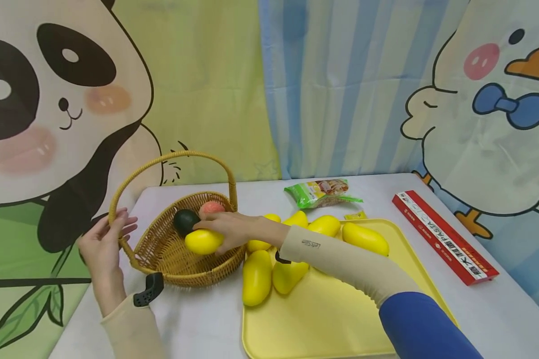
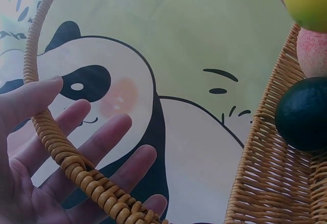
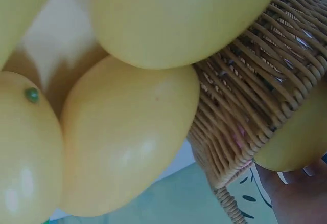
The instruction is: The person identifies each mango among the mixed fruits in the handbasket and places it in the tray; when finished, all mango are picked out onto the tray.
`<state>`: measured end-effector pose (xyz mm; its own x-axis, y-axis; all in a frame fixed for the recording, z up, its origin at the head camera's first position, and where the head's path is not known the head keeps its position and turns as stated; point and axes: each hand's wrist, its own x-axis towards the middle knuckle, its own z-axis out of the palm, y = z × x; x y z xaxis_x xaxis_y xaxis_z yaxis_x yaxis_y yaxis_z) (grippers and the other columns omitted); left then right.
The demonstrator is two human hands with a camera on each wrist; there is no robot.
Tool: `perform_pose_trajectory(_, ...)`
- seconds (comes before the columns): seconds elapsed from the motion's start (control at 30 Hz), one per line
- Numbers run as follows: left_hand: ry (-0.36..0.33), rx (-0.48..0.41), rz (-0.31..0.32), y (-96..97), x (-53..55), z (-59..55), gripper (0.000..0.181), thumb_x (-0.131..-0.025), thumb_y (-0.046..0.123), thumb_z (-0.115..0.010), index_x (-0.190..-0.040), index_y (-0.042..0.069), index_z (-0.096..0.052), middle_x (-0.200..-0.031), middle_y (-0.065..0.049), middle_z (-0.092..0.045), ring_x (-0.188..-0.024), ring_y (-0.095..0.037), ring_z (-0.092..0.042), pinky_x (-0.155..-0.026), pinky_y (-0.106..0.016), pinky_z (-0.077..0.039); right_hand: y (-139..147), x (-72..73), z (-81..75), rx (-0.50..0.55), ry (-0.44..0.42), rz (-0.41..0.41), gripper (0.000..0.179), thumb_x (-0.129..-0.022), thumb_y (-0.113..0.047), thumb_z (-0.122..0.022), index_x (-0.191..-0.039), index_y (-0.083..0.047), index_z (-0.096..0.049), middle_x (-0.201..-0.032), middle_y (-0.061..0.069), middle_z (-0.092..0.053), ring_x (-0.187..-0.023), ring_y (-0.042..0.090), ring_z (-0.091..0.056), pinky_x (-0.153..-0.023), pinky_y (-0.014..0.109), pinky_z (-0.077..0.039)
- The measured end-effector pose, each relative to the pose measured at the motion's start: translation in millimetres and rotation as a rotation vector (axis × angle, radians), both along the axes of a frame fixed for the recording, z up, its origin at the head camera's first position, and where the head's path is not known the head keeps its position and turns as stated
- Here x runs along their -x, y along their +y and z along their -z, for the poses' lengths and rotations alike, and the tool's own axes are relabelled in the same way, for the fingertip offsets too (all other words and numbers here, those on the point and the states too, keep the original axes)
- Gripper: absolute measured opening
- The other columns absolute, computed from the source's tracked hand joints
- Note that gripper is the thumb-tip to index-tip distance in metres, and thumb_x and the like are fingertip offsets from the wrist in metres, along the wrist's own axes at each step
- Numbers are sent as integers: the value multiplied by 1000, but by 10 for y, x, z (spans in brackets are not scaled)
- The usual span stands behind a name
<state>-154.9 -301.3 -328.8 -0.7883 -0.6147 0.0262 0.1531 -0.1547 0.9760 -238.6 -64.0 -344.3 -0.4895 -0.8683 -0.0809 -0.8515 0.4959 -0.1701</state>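
Note:
In the head view a yellow mango (image 1: 203, 242) is held by my right hand (image 1: 228, 228) inside the wicker basket (image 1: 159, 252). The right wrist view shows the held mango (image 3: 301, 137) past the woven wall, with fingers against it. My left hand (image 1: 104, 244) is at the basket's arched handle (image 1: 189, 153). Its fingers are spread and nearly straight, and the handle crosses between thumb and fingers in the left wrist view. Within the basket lie a dark green avocado (image 2: 306, 114) and a pink peach (image 1: 212, 207). Several mangoes (image 1: 257, 278) sit along the left and far sides of the yellow tray (image 1: 337, 319).
Behind the tray lies a green snack packet (image 1: 319, 193), with a small yellow sachet (image 1: 356, 215) near the tray's far edge. A long red pasta box (image 1: 444, 237) rests at the right. Printed curtains (image 1: 341, 89) hang behind the white table (image 1: 197, 319).

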Motion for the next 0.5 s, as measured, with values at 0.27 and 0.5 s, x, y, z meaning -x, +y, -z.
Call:
perform_pose_trajectory(0.27, -8, -11, 9, -4, 9, -5, 28, -83, 27, -76, -104, 10, -74, -75, 6, -73, -69, -10, -70, -65, -18, -47, 85, -23, -16, 5, 25, -14, 76, -81, -36, -76, -146, -18, -39, -147, 9, -41, -129, 19, -45, -104, 35, -39)
perform_pose_trajectory(0.5, -9, -8, 3, -14, -2, -6, 29, -82, 28, -76, -104, 10, -74, -75, 6, -73, -69, -10, -70, -65, -18, -48, 125, -28, -53, 13, 21, -16, 76, -80, -36, -77, -145, -20, -41, -145, 9, -43, -127, 20, -46, -99, 37, -43)
